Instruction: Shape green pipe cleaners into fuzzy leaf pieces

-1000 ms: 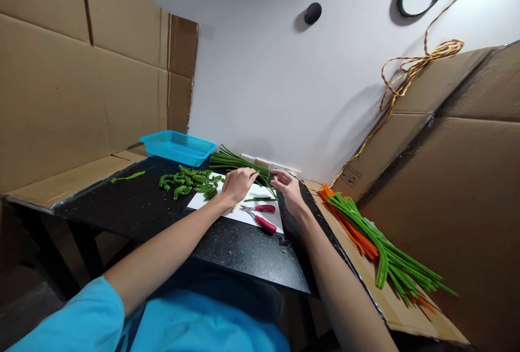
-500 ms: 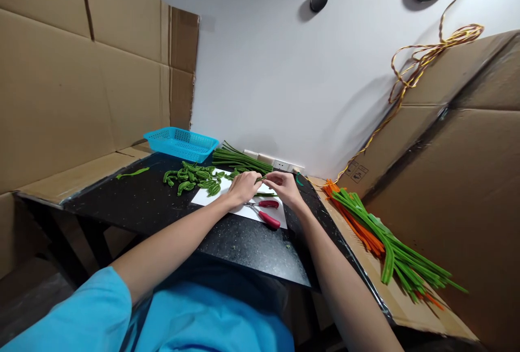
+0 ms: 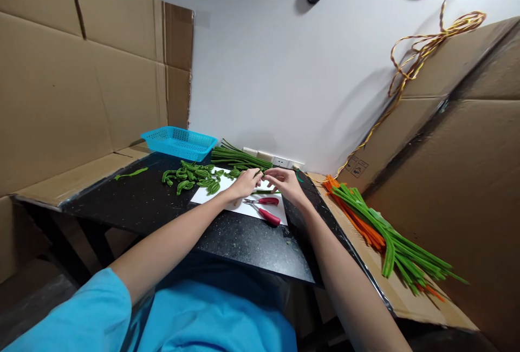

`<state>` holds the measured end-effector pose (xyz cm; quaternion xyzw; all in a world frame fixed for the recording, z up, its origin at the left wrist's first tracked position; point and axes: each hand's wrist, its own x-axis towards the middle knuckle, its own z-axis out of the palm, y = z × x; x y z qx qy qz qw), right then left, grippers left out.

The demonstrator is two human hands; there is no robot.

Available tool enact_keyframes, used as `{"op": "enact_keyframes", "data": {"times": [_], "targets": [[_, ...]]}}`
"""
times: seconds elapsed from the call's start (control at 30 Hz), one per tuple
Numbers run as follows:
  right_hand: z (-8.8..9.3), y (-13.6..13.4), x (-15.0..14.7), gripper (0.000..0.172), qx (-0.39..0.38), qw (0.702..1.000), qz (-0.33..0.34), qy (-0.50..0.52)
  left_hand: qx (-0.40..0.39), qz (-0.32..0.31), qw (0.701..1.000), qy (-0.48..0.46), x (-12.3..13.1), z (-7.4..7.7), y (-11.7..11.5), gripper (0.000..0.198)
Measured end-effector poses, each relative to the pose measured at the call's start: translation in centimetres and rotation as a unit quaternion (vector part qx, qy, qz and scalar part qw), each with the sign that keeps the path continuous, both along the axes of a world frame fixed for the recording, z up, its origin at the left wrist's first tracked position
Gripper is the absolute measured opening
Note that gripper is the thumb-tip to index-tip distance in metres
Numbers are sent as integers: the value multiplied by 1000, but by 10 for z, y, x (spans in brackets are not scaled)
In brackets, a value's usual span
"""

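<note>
Over a white sheet (image 3: 201, 195), my left hand (image 3: 246, 182) is closed on a short dark green pipe cleaner (image 3: 261, 173). My right hand (image 3: 286, 184) meets it from the other side, thumb and fingertips pinched at the same piece; its far end is hidden by the fingers. Just below the hands, red-handled pliers (image 3: 268, 216) lie on the sheet with their handles spread. Another green stem (image 3: 266, 191) lies under my right hand. To the left is a pile of looped green pipe-cleaner shapes (image 3: 190, 173), partly on the sheet.
A blue basket (image 3: 179, 143) stands at the table's back left, beside a bundle of long green pipe cleaners (image 3: 233, 156). A light green strip (image 3: 130, 174) lies far left. Orange stems (image 3: 359, 221) and bright green stems (image 3: 390, 238) rest on the right cardboard ledge. A wall socket (image 3: 281, 161) is behind.
My hands stay together over the sheet, with the fingers shifted slightly around the pipe cleaner. The camera view has tilted a little. The pliers and the piles lie as before.
</note>
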<state>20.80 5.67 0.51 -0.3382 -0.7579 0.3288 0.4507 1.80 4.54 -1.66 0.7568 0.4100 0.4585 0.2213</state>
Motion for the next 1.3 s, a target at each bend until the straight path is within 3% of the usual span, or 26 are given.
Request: {"op": "enact_keyframes", "data": {"times": [0.1,0.37,0.67,0.77,1.0,1.2,1.3], "targets": [[-1,-2,-4,43,2,1000,4,-6,-9,2,1000,1,-1,0,0,33],[1,0,-2,46,24,995,-84,47,-10,-2,1000,-15,0,7,-5,21],[1,-6,-12,43,36,998,-57,17,-22,-12,999,-35,-2,5,-5,9],[4,-6,-10,45,47,996,-67,24,-29,-27,999,-35,-1,1,-5,12],[9,-15,-17,38,46,999,-20,-3,-34,-59,997,-42,0,-4,-6,11],[5,-6,-13,45,46,992,-82,87,-28,-56,997,-44,0,1,-8,14],[5,-1,-5,56,47,984,-120,123,-29,-60,997,-50,1,1,-8,17]]}}
